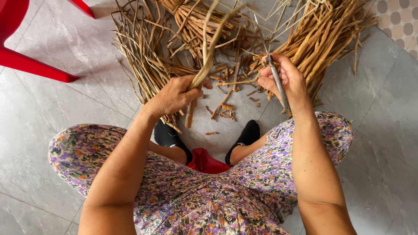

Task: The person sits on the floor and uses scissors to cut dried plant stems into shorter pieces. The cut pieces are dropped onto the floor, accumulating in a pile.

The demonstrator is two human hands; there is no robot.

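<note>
Between both hands, left (174, 95) grips a dried stalk (204, 61), right (283, 80) a blade (275, 78)

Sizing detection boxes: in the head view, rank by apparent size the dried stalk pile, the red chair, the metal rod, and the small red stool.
1. dried stalk pile, largest by far.
2. red chair, cut off by the frame.
3. small red stool, mostly hidden by the legs; unsure against the rod.
4. metal rod, long but thin, in the right hand.

- Bare floor (56, 104) open to the left, between red chair (26, 61) and stalk pile (148, 56)
- Stalk bundles (326, 39) block ahead
- Scraps (224, 109) litter the gap between the feet
</note>
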